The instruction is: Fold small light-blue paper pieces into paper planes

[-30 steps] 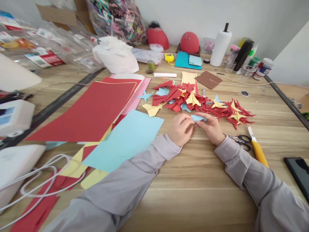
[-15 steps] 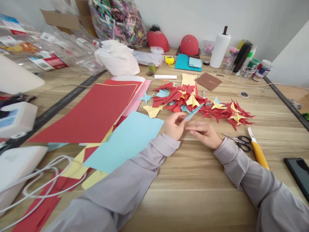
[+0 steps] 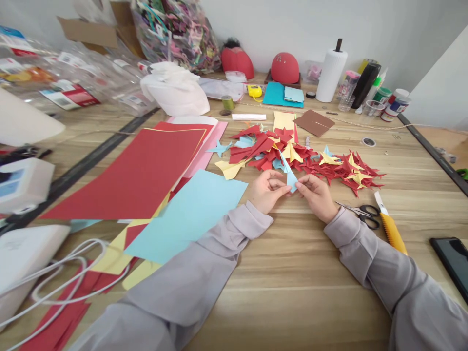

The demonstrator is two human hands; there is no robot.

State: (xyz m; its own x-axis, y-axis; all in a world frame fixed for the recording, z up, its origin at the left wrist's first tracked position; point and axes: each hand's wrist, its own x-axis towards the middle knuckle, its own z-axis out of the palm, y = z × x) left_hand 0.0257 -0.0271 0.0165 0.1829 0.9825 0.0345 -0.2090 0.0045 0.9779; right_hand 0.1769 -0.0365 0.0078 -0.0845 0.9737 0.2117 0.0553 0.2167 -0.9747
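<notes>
A small folded piece of light blue paper [image 3: 291, 179] is pinched between my two hands, its narrow end pointing away from me. My left hand [image 3: 267, 191] closes on its left side with thumb and fingers. On the right edge, my right hand [image 3: 317, 196] grips it between thumb and forefinger. Just beyond lies a heap of folded paper pieces [image 3: 263, 148], mostly red with some yellow and blue. Further right are several red paper stars [image 3: 360, 170] with yellow ones among them. A flat light blue sheet [image 3: 190, 212] rests near my left sleeve.
Scissors [image 3: 365, 214] and a yellow-handled utility knife [image 3: 393, 231] lie right of my right hand, with a phone [image 3: 451, 263] beyond. Large red sheets [image 3: 127, 170] and white cables [image 3: 73, 278] cover the left side. Bottles and jars [image 3: 397, 105] stand at the back right.
The blue paper has turned from slanting right to pointing away from me. My right hand's straightened fingers have closed onto its edge. The view has shifted slightly.
</notes>
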